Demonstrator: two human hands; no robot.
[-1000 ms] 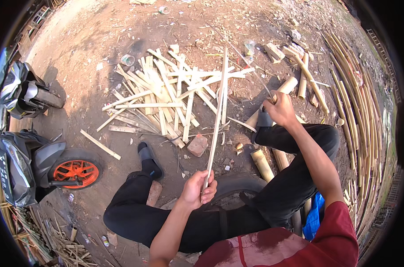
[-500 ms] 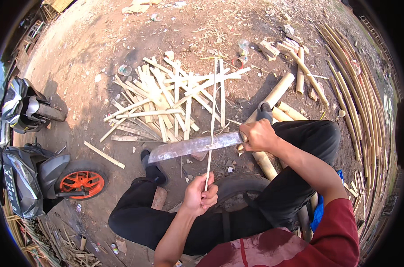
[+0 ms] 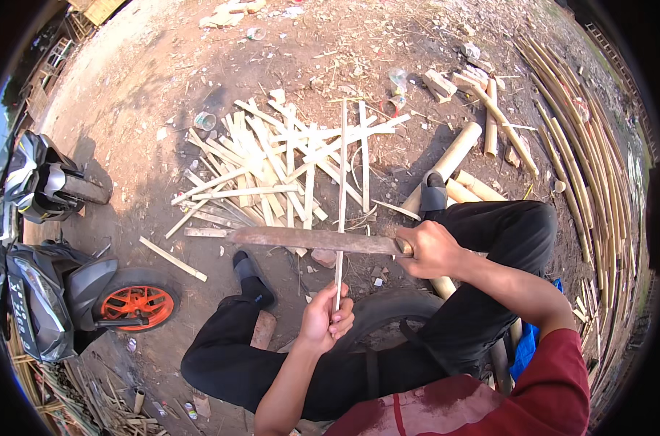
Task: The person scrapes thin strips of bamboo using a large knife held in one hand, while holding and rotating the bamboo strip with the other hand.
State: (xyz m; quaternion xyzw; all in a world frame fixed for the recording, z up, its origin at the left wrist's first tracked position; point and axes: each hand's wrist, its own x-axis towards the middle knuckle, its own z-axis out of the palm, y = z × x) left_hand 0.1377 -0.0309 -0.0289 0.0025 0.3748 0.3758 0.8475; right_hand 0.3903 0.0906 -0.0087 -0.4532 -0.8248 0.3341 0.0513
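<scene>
My left hand (image 3: 328, 317) grips the near end of a long thin bamboo strip (image 3: 341, 182) that points away from me over the ground. My right hand (image 3: 432, 248) holds the handle of a long rusty machete (image 3: 312, 239). Its blade lies crosswise over the strip, pointing left. I sit low, in black trousers, with both legs spread and a dark tyre (image 3: 388, 309) under my knees.
A heap of split bamboo slats (image 3: 272, 163) lies ahead on the dirt. Thick bamboo sections (image 3: 453, 156) rest by my right foot, long poles (image 3: 592, 167) along the right. Two scooters (image 3: 61, 291) stand at the left, one with an orange wheel.
My right hand picked up the machete from beside my right knee and swung it leftwards across the strip. The blade now lies lower and more level. My left hand kept its hold.
</scene>
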